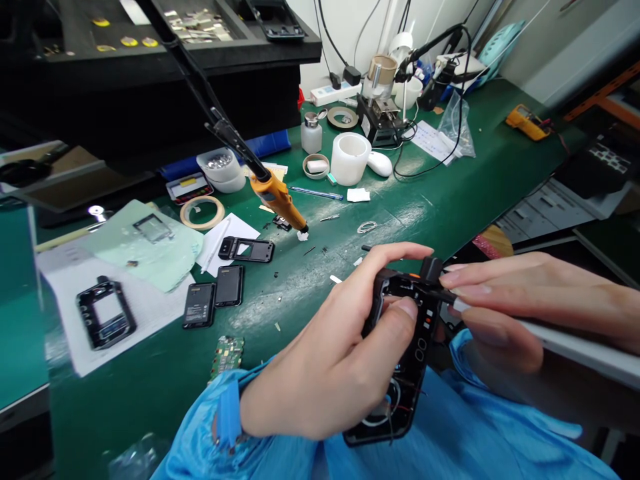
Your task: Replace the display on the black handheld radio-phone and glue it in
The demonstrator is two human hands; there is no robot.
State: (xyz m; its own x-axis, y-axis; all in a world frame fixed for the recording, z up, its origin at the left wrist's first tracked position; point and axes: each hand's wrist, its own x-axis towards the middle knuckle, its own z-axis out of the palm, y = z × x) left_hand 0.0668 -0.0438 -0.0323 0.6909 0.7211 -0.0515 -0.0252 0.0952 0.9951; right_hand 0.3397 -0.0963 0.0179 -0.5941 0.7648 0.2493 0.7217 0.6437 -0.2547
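Observation:
My left hand (330, 347) is wrapped round a black opened device housing (405, 373) with red wires and round openings showing inside, thumb pressed on its upper part. My right hand (520, 307) pinches a thin white-handled tool (575, 343) whose dark tip touches the top edge of the housing, near a small black part (431, 268). Both hands are held close above my blue sleeves (450, 427), in front of the green bench (450, 200).
An orange electric screwdriver (277, 198) hangs on a black arm over the bench. Black covers (214, 300), a frame (247, 249), another housing (105, 313) on white paper, a circuit board (226, 353), tape rolls and white containers (350, 158) lie beyond. A yellow multimeter (527, 122) sits far right.

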